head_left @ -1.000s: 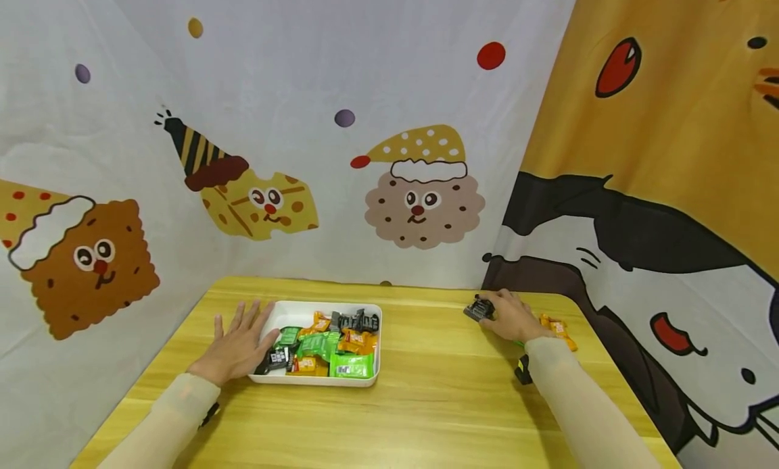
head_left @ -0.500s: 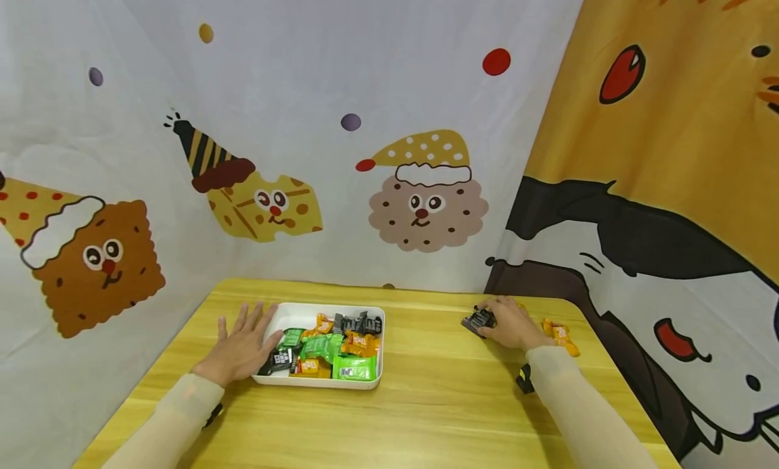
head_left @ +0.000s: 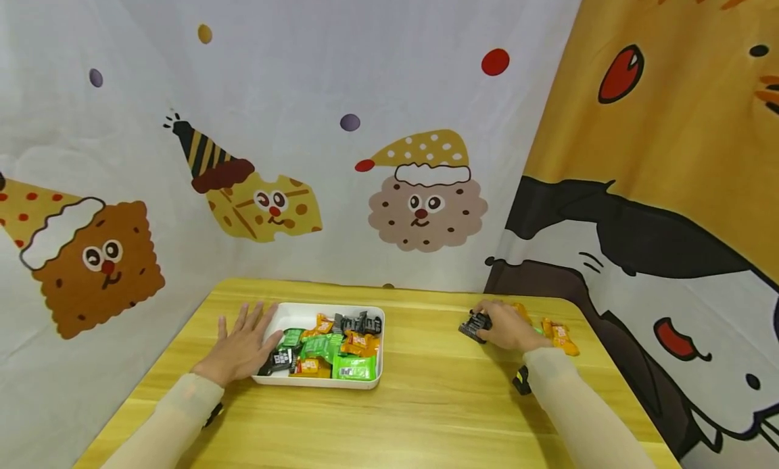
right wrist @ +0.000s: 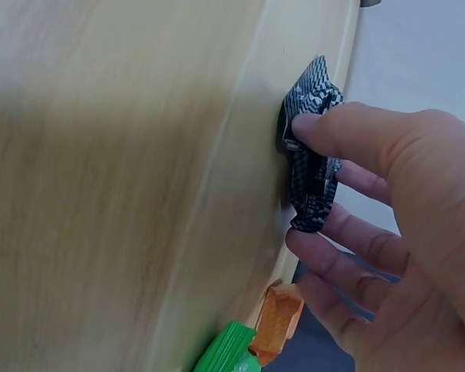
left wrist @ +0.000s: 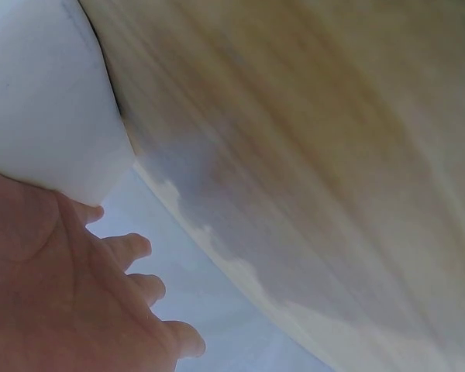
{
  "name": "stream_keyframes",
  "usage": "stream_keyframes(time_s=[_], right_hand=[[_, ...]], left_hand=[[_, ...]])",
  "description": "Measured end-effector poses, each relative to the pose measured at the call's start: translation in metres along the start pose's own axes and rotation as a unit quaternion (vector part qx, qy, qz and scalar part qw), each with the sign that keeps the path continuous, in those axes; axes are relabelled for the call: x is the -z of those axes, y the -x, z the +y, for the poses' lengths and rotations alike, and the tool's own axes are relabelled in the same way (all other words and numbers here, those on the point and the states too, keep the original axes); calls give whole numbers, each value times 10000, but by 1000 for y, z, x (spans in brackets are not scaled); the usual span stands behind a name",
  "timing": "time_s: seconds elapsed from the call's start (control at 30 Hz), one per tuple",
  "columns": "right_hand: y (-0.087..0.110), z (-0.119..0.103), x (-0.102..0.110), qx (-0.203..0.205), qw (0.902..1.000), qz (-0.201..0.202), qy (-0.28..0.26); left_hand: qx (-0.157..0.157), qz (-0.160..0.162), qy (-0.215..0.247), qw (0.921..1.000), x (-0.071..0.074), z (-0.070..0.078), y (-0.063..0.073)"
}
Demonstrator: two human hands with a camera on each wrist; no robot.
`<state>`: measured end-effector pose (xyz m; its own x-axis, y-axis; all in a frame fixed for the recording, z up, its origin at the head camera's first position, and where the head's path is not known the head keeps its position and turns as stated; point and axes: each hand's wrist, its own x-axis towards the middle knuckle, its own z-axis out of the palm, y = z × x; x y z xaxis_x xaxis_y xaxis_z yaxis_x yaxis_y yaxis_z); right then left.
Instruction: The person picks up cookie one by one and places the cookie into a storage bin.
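With fingers spread, my left hand [head_left: 237,347] rests along the left side of a white tray [head_left: 313,382]; in the left wrist view its palm lies beside the tray's outer wall [left wrist: 46,93]. Individually wrapped candies in green, orange and black fill much of the tray, such as a green candy [head_left: 354,368] in the front right corner. Over at the right of the table, my right hand [head_left: 510,326] pinches a black-wrapped candy [head_left: 472,326]. The right wrist view has the thumb on the near face of this black candy [right wrist: 310,186] and fingers behind it.
Beside the right hand lie an orange candy [head_left: 561,336], a green candy [right wrist: 226,350] and another orange candy [right wrist: 279,322], partly hidden by the hand in the head view. A printed cloth [head_left: 414,84] hangs behind the wooden table [head_left: 420,415].
My right hand and the black candy have shifted slightly left and toward me. The left hand keeps its place at the tray. The head view has tilted slightly.
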<state>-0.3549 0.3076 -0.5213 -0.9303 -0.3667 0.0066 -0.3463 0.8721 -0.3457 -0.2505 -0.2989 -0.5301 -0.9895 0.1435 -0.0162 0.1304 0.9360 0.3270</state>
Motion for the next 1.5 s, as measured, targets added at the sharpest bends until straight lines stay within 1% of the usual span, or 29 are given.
stream_keyframes(time_s=[0.17, 0.27, 0.53, 0.77, 0.97, 1.17, 1.33, 1.5], right_hand=[[0, -2, -4, 61, 9998, -47, -168], [0, -6, -5, 119, 9997, -8, -216], [-2, -14, -9, 191, 9995, 74, -225], [-3, -24, -9, 30, 9994, -9, -331], [-6, -35, -8, 106, 9993, -25, -359], [-13, -49, -10, 203, 9996, -10, -183], [-18, -64, -11, 223, 9991, -33, -346], [-22, -81, -11, 263, 9989, 29, -381]], left_hand=[[-6, 6, 14, 10000, 1, 2, -1], [-6, 2, 10, 10000, 1, 3, 0], [8, -4, 21, 10000, 0, 1, 0], [3, -14, 31, 10000, 0, 1, 0], [15, -13, 16, 10000, 2, 2, 1], [-7, 13, 5, 10000, 2, 2, 2], [-9, 33, 4, 10000, 1, 1, 2], [-1, 26, 13, 10000, 2, 2, 2]])
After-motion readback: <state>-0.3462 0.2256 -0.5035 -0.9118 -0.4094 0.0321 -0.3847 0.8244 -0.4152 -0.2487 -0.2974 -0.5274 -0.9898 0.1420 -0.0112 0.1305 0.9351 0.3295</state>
